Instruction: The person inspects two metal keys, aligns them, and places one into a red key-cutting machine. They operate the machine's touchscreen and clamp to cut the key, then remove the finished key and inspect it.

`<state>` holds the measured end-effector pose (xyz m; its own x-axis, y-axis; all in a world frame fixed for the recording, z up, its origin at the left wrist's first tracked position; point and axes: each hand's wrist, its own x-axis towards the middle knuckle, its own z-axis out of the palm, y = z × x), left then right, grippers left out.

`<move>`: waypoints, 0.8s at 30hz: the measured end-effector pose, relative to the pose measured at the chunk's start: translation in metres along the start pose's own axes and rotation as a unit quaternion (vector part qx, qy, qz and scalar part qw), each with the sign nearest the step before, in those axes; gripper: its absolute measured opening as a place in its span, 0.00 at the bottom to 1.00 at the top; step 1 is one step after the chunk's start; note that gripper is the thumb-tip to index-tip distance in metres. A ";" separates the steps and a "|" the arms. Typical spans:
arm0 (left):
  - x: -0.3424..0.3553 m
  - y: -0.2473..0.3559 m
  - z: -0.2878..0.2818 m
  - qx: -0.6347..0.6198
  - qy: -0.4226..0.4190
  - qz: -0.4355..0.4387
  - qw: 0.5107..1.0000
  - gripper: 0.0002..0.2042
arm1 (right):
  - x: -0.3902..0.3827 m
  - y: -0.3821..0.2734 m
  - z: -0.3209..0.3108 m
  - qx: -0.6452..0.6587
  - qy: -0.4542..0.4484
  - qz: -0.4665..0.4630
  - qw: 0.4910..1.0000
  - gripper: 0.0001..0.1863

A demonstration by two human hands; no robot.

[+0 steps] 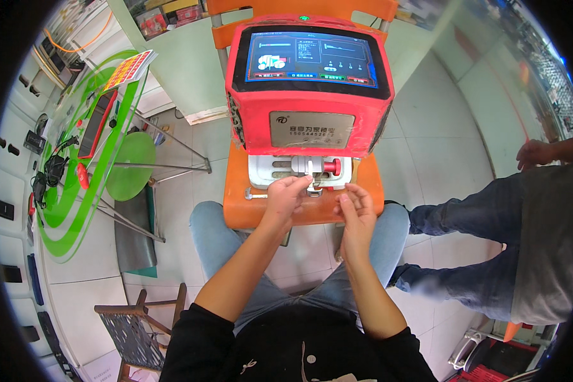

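My left hand (286, 197) pinches a small pale piece (310, 168) at the metal clamp (299, 165) on the machine's white base (260, 172). My right hand (356, 209) hovers just right of it, fingers loosely curled and apart, holding nothing visible, below a red knob (333, 167). Above them is the red-cased machine (248, 108) with a lit touchscreen (312, 57), resting on an orange chair (242, 213). A small metal tool (258, 195) lies at the base's front left.
At left, a green-patterned glass table (63, 229) carries cables, devices and papers, above a green stool (134, 165). A dark wooden chair (134, 328) stands lower left. Another person's hand (535, 153) and jeans (465, 216) are at right, near a red-and-black item (490, 356).
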<state>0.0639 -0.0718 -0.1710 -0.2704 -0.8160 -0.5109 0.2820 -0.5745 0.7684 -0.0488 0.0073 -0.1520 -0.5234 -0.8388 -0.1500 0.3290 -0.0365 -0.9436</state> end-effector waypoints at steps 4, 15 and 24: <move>0.000 -0.001 -0.001 -0.003 -0.007 0.007 1.000 0.11 | -0.008 -0.037 0.001 -0.065 -0.054 -0.166 0.982 0.17; 0.001 -0.002 -0.002 0.004 0.000 0.005 1.000 0.12 | -0.029 -0.107 0.019 -0.078 -0.217 -0.424 0.876 0.25; 0.002 -0.002 -0.004 -0.001 -0.013 0.001 1.000 0.11 | -0.039 -0.097 0.024 -0.060 -0.165 -0.331 0.927 0.26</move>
<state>0.0663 -0.0724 -0.1747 -0.2934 -0.8153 -0.4992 0.2838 -0.5729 0.7689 -0.0418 0.0302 -0.0478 -0.3034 -0.7751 0.5543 -0.0793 -0.5591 -0.8253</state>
